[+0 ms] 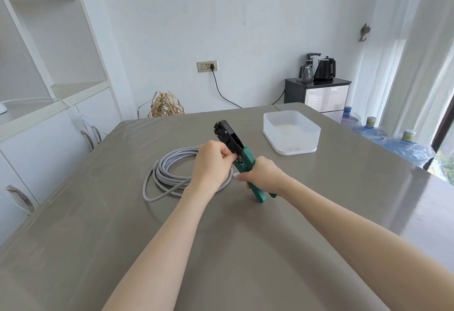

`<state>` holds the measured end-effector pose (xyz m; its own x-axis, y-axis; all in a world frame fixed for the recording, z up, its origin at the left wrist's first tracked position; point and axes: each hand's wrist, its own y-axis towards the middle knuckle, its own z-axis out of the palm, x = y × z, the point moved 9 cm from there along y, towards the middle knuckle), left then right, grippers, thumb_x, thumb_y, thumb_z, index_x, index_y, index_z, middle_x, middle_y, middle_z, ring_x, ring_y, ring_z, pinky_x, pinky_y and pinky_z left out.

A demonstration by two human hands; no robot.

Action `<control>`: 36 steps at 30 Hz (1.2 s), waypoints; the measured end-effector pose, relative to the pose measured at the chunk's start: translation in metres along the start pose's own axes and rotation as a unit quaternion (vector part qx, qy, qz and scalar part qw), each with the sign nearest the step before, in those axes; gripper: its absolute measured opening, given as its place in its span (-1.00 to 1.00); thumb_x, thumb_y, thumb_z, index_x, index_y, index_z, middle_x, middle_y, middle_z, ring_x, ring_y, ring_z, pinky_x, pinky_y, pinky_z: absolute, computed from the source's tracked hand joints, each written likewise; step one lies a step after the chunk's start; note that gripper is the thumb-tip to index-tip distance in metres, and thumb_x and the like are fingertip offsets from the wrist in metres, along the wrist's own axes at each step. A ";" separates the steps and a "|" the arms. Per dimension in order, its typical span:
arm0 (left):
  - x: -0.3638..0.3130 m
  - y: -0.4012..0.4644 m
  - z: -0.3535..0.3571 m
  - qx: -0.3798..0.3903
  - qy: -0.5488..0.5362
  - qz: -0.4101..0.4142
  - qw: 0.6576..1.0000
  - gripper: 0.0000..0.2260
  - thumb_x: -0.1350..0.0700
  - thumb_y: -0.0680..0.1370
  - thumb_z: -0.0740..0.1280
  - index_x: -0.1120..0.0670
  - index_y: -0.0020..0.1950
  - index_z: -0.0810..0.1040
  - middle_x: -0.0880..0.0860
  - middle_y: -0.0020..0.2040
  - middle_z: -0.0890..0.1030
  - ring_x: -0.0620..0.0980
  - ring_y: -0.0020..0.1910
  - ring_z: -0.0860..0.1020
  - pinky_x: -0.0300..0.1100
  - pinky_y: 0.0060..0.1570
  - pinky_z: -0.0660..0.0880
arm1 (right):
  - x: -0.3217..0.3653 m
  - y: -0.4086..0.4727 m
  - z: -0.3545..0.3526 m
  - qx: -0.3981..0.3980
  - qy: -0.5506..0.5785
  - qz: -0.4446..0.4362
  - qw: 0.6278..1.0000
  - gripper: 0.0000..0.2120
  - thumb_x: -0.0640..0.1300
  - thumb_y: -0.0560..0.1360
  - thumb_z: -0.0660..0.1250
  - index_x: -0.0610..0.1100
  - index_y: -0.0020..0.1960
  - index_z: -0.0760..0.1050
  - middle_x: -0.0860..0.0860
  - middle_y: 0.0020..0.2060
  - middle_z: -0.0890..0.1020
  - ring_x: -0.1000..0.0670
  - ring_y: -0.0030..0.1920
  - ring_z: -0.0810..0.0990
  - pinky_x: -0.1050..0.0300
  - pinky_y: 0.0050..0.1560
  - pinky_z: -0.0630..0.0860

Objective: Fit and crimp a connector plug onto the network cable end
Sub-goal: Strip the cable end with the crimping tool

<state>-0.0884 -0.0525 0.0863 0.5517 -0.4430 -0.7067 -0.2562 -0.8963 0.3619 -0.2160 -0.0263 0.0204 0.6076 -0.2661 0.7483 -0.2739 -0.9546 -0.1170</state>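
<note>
A grey network cable (pixel 167 170) lies coiled on the grey table (pixel 221 237), left of centre. My right hand (pixel 264 175) grips the green handles of a crimping tool (pixel 229 138), whose black head points up and away. My left hand (pixel 213 163) pinches the cable end at the tool's jaws, just below the black head. A small clear plug (pixel 235 176) shows between my two hands, near my right fingertips. Whether a plug sits inside the jaws is hidden by my left fingers.
A translucent white plastic box (pixel 291 132) stands on the table at the back right. A white shelf unit (pixel 49 89) lines the left wall. Several water bottles (pixel 393 138) and a black cabinet with kettles (pixel 317 91) stand beyond the table's right side.
</note>
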 end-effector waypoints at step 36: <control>-0.034 -0.009 -0.004 -0.030 0.049 0.090 0.994 -0.92 0.18 0.46 0.42 0.18 -0.19 0.66 0.12 -0.29 0.66 0.08 -0.26 0.60 -0.12 -0.15 0.53 | 0.004 -0.020 -0.020 0.129 0.098 0.023 0.987 -0.89 -0.27 0.45 0.33 -0.25 -0.03 0.49 -0.12 -0.17 0.69 -0.13 -0.08 0.68 -0.02 0.03 0.62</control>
<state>-0.1022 -0.0291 0.1096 0.5766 -0.5892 -0.5659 -0.3116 -0.7990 0.5144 -0.2231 -0.0055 0.0393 0.4362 -0.3020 0.8477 -0.0839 -0.9515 -0.2959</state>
